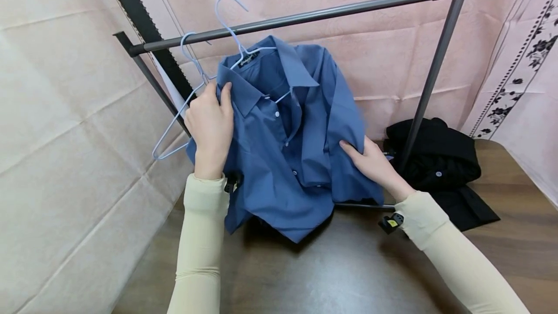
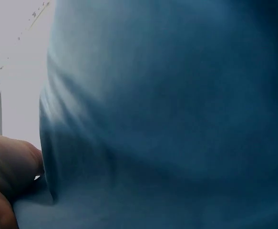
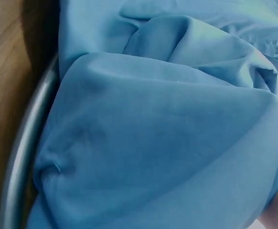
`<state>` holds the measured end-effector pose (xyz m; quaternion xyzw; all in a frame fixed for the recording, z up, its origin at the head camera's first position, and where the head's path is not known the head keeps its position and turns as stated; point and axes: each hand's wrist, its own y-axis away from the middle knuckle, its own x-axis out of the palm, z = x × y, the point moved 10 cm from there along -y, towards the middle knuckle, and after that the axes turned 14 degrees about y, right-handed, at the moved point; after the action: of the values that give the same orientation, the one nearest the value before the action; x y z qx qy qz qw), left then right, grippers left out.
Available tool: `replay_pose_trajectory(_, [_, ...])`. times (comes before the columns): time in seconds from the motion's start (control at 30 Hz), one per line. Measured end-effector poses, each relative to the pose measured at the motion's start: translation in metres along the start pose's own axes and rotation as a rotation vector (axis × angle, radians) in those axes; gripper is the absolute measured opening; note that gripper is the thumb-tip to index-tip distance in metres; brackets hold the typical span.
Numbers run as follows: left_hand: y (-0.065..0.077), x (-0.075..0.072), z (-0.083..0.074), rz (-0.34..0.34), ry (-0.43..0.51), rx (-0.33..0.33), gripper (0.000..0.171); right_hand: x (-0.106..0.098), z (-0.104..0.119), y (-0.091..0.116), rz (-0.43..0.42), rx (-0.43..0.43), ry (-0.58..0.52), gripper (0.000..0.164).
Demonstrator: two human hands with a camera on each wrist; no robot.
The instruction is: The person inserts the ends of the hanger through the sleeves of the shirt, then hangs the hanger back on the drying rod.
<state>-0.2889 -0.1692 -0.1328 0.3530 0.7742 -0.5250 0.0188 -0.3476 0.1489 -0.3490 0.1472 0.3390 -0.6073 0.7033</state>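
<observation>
A blue button-up shirt [image 1: 279, 159] hangs in front of the rack, with a pale blue wire hanger [image 1: 239, 45] inside its open collar. The hanger's hook stands above the rail; whether it rests on it I cannot tell. My left hand [image 1: 211, 117] pinches the shirt near the collar, on the left side. My right hand [image 1: 375, 161] holds the sleeve on the right, thumb in front and the other fingers hidden behind the cloth. In the left wrist view, blue cloth [image 2: 162, 114] covers most of the picture beside some fingers [image 2: 10, 162]. The right wrist view shows the sleeve [image 3: 162, 138] up close.
A second pale blue hanger [image 1: 163, 151] hangs on the dark metal rail [image 1: 340, 15], left of the shirt. Folded black garments [image 1: 436, 154] lie on the wooden table [image 1: 331, 275] at the right, behind and beside the rack's post [image 1: 436, 71]. Pink cloth [image 1: 383, 62] covers the back.
</observation>
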Motion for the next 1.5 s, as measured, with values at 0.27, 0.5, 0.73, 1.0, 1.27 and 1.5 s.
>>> replay_pose_trajectory(0.27, [0.005,0.017,0.024,0.060,-0.055,-0.075,0.049,0.017,-0.007,-0.006,0.011,-0.016,-0.008,0.075])
replay_pose_trajectory(0.5, [0.010,0.019,0.038,0.053,-0.071,-0.115,0.048,0.028,-0.010,-0.010,0.033,-0.011,0.016,0.076])
replay_pose_trajectory(0.73, [0.013,0.018,0.048,0.042,-0.085,-0.143,0.048,0.046,-0.023,-0.012,0.116,0.041,0.051,0.076])
replay_pose_trajectory(1.0, [0.014,0.012,0.065,0.020,-0.112,-0.187,0.049,0.058,-0.037,-0.006,0.221,0.068,0.111,0.088])
replay_pose_trajectory(1.27, [0.009,0.010,0.074,0.007,-0.113,-0.212,0.048,0.066,-0.061,0.002,0.330,0.054,0.329,0.101])
replay_pose_trajectory(1.5, [0.008,0.009,0.076,0.009,-0.109,-0.216,0.049,0.065,-0.051,-0.004,0.251,-0.065,0.382,0.041])
